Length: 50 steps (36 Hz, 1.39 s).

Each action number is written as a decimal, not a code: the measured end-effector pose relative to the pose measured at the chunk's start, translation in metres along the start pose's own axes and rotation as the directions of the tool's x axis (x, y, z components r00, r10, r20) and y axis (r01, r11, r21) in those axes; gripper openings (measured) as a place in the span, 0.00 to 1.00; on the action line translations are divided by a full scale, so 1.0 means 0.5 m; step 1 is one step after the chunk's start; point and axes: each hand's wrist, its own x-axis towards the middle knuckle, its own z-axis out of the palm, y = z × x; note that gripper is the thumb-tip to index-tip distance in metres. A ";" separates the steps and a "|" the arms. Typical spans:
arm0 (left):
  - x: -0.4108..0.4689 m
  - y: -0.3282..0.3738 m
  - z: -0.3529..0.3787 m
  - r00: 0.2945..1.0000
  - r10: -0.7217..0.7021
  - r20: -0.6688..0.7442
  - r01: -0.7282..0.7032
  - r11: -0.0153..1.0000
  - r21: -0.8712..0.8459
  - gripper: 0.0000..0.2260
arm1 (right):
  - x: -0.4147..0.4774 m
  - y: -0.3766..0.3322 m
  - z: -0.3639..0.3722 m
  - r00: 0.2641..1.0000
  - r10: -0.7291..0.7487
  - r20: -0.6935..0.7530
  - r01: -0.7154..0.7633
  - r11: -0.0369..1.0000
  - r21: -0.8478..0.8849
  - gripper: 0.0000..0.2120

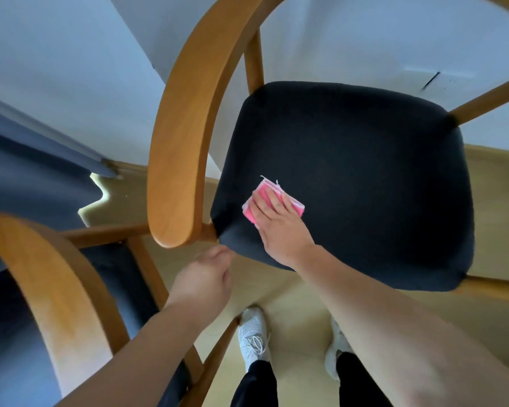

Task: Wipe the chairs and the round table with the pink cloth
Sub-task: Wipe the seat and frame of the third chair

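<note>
A wooden chair with a dark padded seat point(365, 177) and a curved wooden backrest point(182, 136) fills the middle of the view. A folded pink cloth point(265, 190) lies on the seat's near left part. My right hand point(279, 227) lies flat on the cloth with straight fingers, pressing it onto the seat. My left hand point(203, 280) hangs just below the seat's near left corner and the backrest's end, fingers loosely curled, holding nothing. The round table is not in view.
A second wooden chair point(53, 289) with a dark seat stands at the lower left, close to the first. White walls rise behind, and blue curtains point(27, 177) hang at the left. My white shoes point(253, 333) stand on the light floor below the seat.
</note>
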 end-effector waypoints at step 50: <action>-0.304 0.559 -0.486 0.849 -0.135 -0.510 -0.046 0.945 -0.325 0.08 | -0.335 -0.004 -0.910 0.948 -0.122 0.294 -0.080 0.803 0.591 0.16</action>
